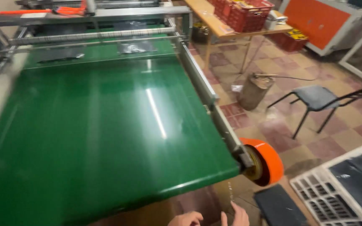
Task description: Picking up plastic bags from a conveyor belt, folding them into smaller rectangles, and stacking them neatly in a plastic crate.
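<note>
Only the tops of my hands show at the bottom edge, below the near end of a wide green conveyor belt (pixel 97 125). My left hand (pixel 186 219) has its fingers curled, and whatever is under it is cut off by the frame. My right hand (pixel 236 215) is raised a little beside it. A thin clear strand (pixel 230 190) glints just above its fingertips, below the belt's edge. I cannot tell whether the fingers touch the strand. An orange roller wheel (pixel 269 161) sits at the belt's near right corner, just above my right hand.
A metal side rail (pixel 202 88) runs along the belt's right edge, and rollers and a frame (pixel 93 35) cross its far end. On the tiled floor to the right stand a grey chair (pixel 317 98), a metal canister (pixel 254 90) and a white grid crate (pixel 327 196). Red crates (pixel 244 14) sit on a wooden table.
</note>
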